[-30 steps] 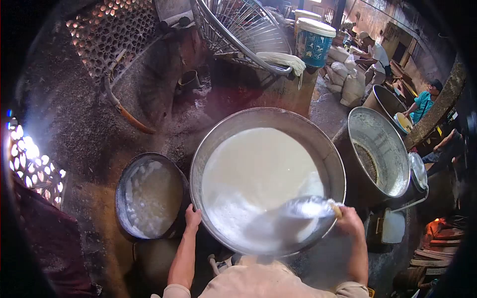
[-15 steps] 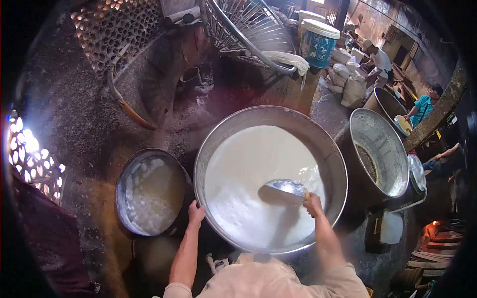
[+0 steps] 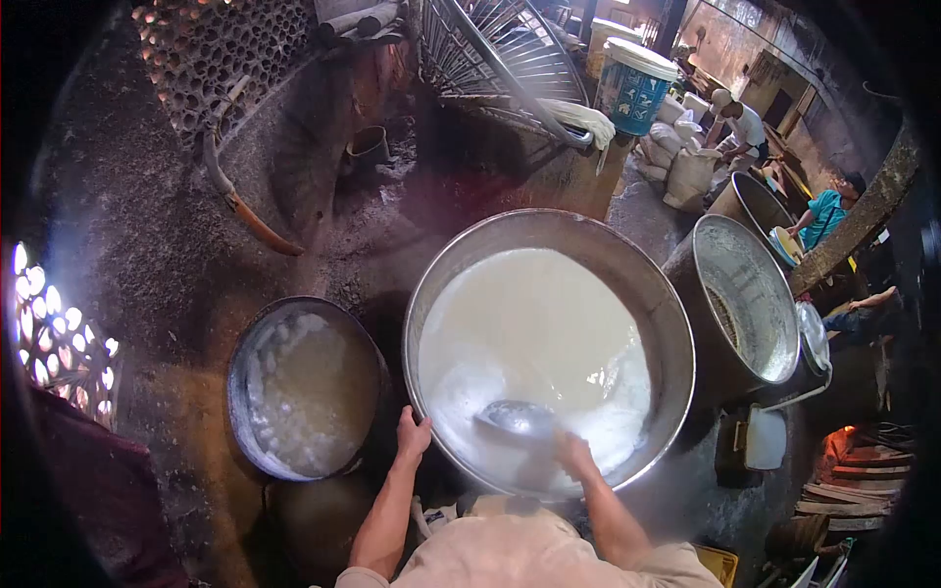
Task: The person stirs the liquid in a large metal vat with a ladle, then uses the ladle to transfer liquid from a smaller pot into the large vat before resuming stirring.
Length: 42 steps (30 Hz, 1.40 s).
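Note:
A wide metal vat [image 3: 672,343] stands in front of me, partly filled with white, milky liquid [image 3: 534,323]. Pale foam lies on the near side of its surface. My left hand [image 3: 414,434] is closed on the vat's left rim, fingers hooked over the edge. In my right hand [image 3: 572,455] is the handle of a metal ladle [image 3: 520,418], and its rounded bowl sits low at the foamy near side of the liquid. The right hand is slightly blurred. Beside my left hand stands a smaller pan [image 3: 232,407] of cloudy liquid topped with foam.
Another deep metal vat [image 3: 774,323] is at the right, with a fire [image 3: 836,443] and firewood beyond it. A blue bucket [image 3: 634,93] sits at the back. Two people work far right, one near white sacks [image 3: 694,176], one in a teal shirt [image 3: 821,218].
The ladle has swept left and toward me through the liquid, my right hand moving with it. Foam has shifted across the surface. My left hand stays on the rim.

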Motion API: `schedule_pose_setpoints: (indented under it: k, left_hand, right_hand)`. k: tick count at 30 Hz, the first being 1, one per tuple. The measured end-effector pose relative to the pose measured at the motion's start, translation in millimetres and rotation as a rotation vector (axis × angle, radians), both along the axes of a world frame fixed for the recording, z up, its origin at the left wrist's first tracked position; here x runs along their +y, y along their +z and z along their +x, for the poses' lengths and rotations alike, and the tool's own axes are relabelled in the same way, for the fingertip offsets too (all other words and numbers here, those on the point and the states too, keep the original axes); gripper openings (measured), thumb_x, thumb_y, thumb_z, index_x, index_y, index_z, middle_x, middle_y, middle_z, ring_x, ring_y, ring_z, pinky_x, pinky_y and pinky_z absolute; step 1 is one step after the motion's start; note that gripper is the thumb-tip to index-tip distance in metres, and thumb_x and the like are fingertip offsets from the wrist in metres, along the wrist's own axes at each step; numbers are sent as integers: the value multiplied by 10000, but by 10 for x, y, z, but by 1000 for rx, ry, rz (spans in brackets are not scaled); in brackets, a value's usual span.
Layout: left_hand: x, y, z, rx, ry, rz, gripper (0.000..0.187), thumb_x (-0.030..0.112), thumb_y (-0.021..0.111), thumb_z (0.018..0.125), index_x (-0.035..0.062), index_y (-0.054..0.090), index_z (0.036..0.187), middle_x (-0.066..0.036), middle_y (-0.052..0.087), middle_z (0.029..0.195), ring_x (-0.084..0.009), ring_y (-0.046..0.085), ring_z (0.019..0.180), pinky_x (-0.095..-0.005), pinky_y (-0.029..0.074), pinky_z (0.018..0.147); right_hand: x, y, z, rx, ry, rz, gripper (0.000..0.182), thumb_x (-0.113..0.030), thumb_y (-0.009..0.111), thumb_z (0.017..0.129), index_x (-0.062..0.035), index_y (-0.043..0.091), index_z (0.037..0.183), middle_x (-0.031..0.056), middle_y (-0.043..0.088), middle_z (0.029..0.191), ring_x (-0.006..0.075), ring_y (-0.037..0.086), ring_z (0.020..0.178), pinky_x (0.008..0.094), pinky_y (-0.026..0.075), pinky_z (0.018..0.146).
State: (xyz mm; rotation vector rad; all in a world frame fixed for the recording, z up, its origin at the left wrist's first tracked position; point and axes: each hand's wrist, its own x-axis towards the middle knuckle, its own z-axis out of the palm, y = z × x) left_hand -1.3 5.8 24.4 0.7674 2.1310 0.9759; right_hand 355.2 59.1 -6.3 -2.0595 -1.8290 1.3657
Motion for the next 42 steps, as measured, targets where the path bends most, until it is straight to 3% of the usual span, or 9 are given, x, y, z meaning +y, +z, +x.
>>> schedule_pose_setpoints:
  k: [8, 13, 15, 17, 19, 26, 32, 35, 42]
  left_hand:
    - [-15, -262, -98, -73, -61, 2, 458, 143, 697, 772, 18, 472, 1150, -233, 620, 1051, -380, 605, 1000, -435, 467, 846]
    - [-18, -199, -74, -7, -68, 25, 454, 154, 695, 766, 15, 471, 1136, -238, 624, 1010, -401, 603, 982, -447, 466, 835]
    - [-15, -251, -79, 7, -72, 35, 447, 146, 687, 770, 9, 467, 1134, -237, 626, 1001, -405, 604, 980, -450, 464, 835]
    - [-18, -188, -87, -34, -96, 15, 453, 152, 685, 772, 16, 462, 1143, -237, 626, 1002, -404, 604, 979, -453, 462, 841]
    - [-25, -89, -78, -86, -85, -5, 452, 164, 678, 777, 27, 464, 1150, -233, 626, 1004, -401, 605, 977, -451, 463, 845]
    - [10, -77, -71, -11, -67, -19, 434, 174, 666, 782, 38, 478, 1148, -225, 631, 1030, -390, 607, 990, -443, 468, 846]
    - [13, -40, -21, -18, -27, 0, 430, 155, 656, 774, 37, 502, 1158, -224, 633, 1048, -380, 607, 1006, -436, 468, 861]
    - [16, -102, -35, -18, -29, 8, 427, 147, 648, 769, 31, 519, 1159, -213, 629, 1077, -360, 600, 1033, -418, 461, 883]
    - [23, -160, -24, -25, 10, -10, 473, 126, 649, 776, -5, 512, 1209, -212, 613, 1133, -323, 587, 1075, -380, 448, 906]
  right_hand:
    - [-233, 934, -379, 128, -44, -120, 406, -93, 710, 667, -38, 560, 1040, 51, 555, 667, 150, 536, 503, 322, 454, 434]
    - [449, 1657, -510, 134, 117, -110, 427, -63, 679, 676, -35, 554, 1083, 72, 594, 694, 137, 568, 491, 325, 469, 388]
    - [751, 2072, -882, 0, 133, -3, 400, -60, 642, 688, -36, 565, 1080, 120, 624, 734, 192, 590, 499, 336, 488, 418]
    - [1097, 1742, -1106, -46, 267, 398, 381, -58, 589, 704, -34, 569, 1084, 178, 649, 805, 283, 633, 588, 381, 523, 506]
    - [1430, 1300, -1393, -125, 226, 537, 381, -61, 555, 708, -26, 566, 1088, 219, 651, 862, 358, 648, 752, 421, 540, 652]
    - [1540, 717, -1400, -315, 407, 396, 374, -138, 604, 726, -32, 589, 1085, 199, 635, 1042, 371, 595, 1003, 463, 498, 835]
    - [1246, 67, -743, -329, 374, 304, 342, -117, 586, 727, -36, 604, 1058, 193, 639, 1019, 363, 607, 966, 451, 505, 810]
    - [1028, 94, -499, -351, 357, 283, 293, -104, 566, 737, -21, 624, 1012, 194, 656, 955, 362, 621, 926, 453, 505, 779]
    - [512, 7, 348, -446, 317, 152, 391, -128, 644, 697, -35, 606, 1074, 205, 640, 1047, 350, 618, 992, 450, 515, 829]
